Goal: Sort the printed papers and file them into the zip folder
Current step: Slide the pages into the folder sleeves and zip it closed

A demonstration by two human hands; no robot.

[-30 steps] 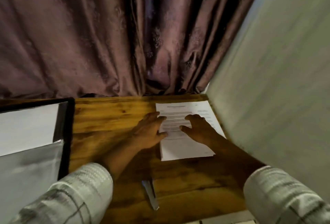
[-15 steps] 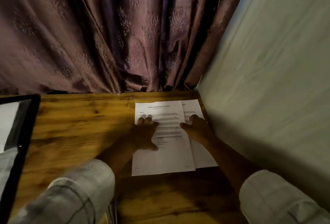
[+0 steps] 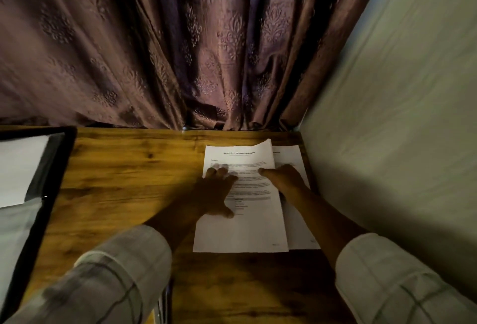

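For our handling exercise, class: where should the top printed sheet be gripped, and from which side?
Pinch the top sheet at its far right corner, coming from the right, likely with the right hand. That corner curls up off the stack below; the rest lies flat under the left hand.

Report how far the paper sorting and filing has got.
Done: the zip folder lies open, a white sheet showing in it. In hand: left hand presses the top sheet, offset left of the stack under the right hand. Left: sorting the rest, filing, zipping.
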